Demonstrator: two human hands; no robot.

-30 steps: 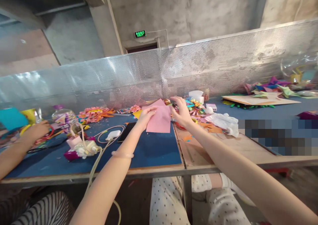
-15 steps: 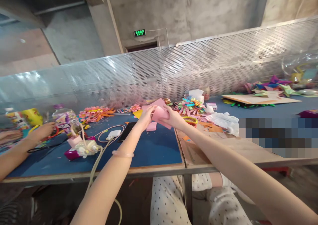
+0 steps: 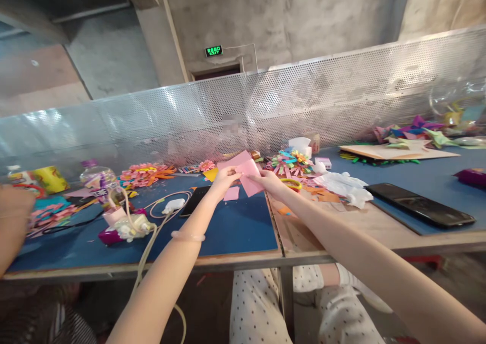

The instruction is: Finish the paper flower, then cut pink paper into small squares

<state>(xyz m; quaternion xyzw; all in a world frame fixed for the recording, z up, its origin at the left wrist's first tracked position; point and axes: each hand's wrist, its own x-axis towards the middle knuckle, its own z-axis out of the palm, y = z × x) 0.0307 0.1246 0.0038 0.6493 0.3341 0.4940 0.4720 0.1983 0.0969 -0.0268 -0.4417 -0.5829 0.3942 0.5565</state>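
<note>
Above the blue table mat, a sheet of pink paper (image 3: 247,172) is held between both hands. My left hand (image 3: 225,181) pinches its left side, thumb near the middle. My right hand (image 3: 270,183) grips the right edge, with its fingers partly hidden behind the sheet. The paper looks opened out, with a crease across it. A small pink paper piece (image 3: 231,194) lies on the mat just below my hands. Beside my right hand is a yellow ring-shaped thing (image 3: 291,184), perhaps scissor handles or tape; I cannot tell.
A dark phone (image 3: 195,201) and a white charger (image 3: 173,205) lie left, near a plugged power strip (image 3: 129,225) and a bottle (image 3: 97,179). Paper flowers (image 3: 146,174) stand behind. Another phone (image 3: 419,204) lies right. A co-worker's arm (image 3: 13,222) is at far left.
The pink paper, curled over between my hands before, is now flatter and opened out. The co-worker's hand at the left has moved leftward and up.
</note>
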